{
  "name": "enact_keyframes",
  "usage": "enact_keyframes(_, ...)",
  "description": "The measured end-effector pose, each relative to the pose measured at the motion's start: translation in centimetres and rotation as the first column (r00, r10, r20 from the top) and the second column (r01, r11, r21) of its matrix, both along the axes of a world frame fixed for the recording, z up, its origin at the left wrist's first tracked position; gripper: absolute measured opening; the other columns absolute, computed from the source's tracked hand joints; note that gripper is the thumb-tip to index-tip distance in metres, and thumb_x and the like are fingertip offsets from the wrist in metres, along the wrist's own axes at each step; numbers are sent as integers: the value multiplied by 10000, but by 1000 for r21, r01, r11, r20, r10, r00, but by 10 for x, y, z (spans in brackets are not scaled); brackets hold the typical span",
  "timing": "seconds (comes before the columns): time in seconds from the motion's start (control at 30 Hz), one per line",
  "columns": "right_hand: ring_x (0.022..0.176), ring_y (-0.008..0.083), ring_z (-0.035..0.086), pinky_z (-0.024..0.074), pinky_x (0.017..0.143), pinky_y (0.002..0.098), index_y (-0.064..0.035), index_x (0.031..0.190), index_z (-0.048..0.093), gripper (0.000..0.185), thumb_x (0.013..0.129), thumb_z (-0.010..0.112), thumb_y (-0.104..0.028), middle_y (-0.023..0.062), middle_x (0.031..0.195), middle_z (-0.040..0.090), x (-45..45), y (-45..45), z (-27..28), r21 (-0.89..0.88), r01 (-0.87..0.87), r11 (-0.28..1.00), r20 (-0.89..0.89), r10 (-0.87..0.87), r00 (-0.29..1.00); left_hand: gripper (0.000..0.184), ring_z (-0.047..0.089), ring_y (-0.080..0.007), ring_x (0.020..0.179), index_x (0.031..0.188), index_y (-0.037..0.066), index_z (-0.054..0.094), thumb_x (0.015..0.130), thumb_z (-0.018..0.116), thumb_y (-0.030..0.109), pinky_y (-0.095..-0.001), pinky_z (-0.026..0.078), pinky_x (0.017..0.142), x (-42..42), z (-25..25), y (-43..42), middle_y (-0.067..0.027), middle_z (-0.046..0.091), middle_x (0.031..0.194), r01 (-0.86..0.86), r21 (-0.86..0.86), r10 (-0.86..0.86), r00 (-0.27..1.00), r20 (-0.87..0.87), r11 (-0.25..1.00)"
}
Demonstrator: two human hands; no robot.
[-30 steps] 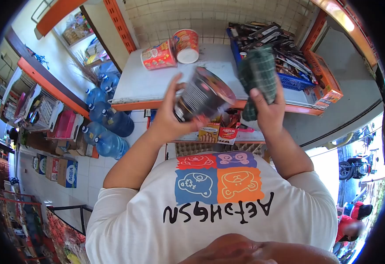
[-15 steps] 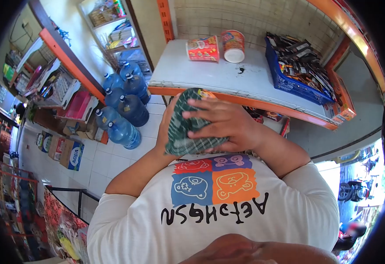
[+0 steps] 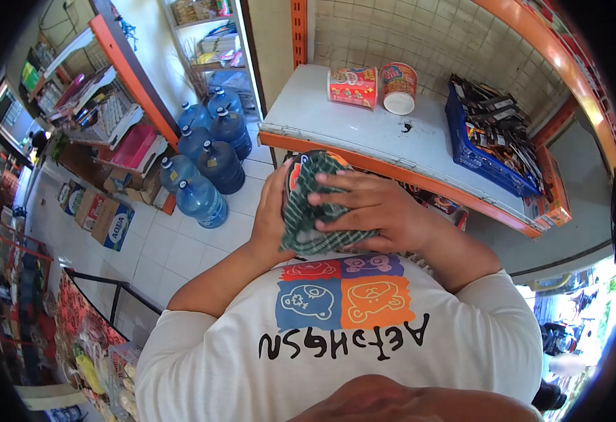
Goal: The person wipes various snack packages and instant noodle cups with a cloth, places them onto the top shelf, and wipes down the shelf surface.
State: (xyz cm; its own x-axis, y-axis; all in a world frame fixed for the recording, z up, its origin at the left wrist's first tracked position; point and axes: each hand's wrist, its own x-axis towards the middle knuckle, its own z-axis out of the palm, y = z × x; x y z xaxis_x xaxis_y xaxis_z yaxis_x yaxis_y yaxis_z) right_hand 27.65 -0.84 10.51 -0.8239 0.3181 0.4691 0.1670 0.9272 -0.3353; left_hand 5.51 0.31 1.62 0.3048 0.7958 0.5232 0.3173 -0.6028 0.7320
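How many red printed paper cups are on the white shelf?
2: the left red cup, and beside it the right red cup, nearer the blue plastic basket.

Tally: one left hand (image 3: pixel 271 214), one right hand (image 3: pixel 378 211), one green checked cloth (image 3: pixel 306 225), one dark cup (image 3: pixel 295 173) under it. Shelf: two red noodle cups (image 3: pixel 352 88), one blue basket (image 3: pixel 487 160), sachets (image 3: pixel 494 116) too many to count, one orange box (image 3: pixel 553 197). Floor: seven blue water jugs (image 3: pixel 202 204), three cartons (image 3: pixel 113 226) in a row.

One head-worn camera looks forward and down, edges perhaps distorted.
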Motion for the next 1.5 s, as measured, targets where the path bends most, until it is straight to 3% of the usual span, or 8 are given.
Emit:
enact_keyframes(0.23,1229,349,516,393,1047,446,-74,1062,684,292,785,716,-158,158,1181,632,27,24,-14,-337,259,905,-48,-291,956,1122,490,-255,1207,1440,9,224,555,897,158,-348,415,1008,1,-6,-16,-170,423,1311,53,-182,17,931,365,982)
enact_keyframes(0.5,1369,321,359,310,1085,486,-157,1241,611,459,794,703,-210,101,1407,483,-23,22,-22,-37,-45,998,-32,44,999,1167,451,-329,1243,1440,-1,231,531,908,274,-401,377,1038,-23,4,-38,-204,431,1324,-236,156,262,949,-175,959)
enact_keyframes(0.63,1305,324,451,335,1059,486,-120,1142,671,369,790,700,-225,114,1325,561,-22,32,-22,-195,-260,946,-80,248,965,1195,510,-288,1187,1466,16,133,572,900,220,-369,404,1025,-18,-11,-45,-155,449,1313,-139,-184,204,890,407,973)
enact_keyframes(0.77,1210,299,539,411,1000,374,-81,1152,640,338,823,685,-145,145,1173,625,-14,37,-38,-553,57,831,-237,-223,946,827,519,-250,1174,1415,93,210,786,739,182,-391,442,1002,-35,-27,-48,-118,462,1295,120,-403,286,526,801,908)
enact_keyframes(1.1,1347,351,368,303,1081,447,-60,1340,479,447,938,575,-233,226,1384,437,-115,29,-85,-81,-176,981,-546,104,832,692,495,-223,1220,1396,111,286,848,679,263,-377,436,1018,-37,-24,-75,-95,464,1331,167,-359,240,486,841,918)
enact_keyframes(1.23,1185,237,524,403,1008,341,-23,1363,405,456,1012,443,-312,141,1325,509,-128,14,-84,-590,-194,784,-627,-294,722,863,536,-232,1167,1382,62,312,721,805,316,-367,431,1013,-43,-18,-81,-99,504,1267,273,-279,128,463,877,921)
enact_keyframes(1.3,1124,206,560,447,969,344,-38,1322,429,399,1025,410,-303,113,1277,537,-130,13,-83,-886,-462,-38,-384,-500,776,909,519,-243,1195,1387,49,319,695,821,358,-374,420,1025,-53,-37,-82,-122,451,1335,289,-309,123,518,847,906)
enact_keyframes(1.5,1134,207,544,451,957,360,-43,1344,410,426,1023,407,-322,124,1269,530,-138,16,-98,-810,-490,321,-583,-520,624,655,476,-211,1225,1496,94,142,967,512,201,-365,451,984,-61,-14,-72,-121,383,1369,-123,-434,433,504,747,892)
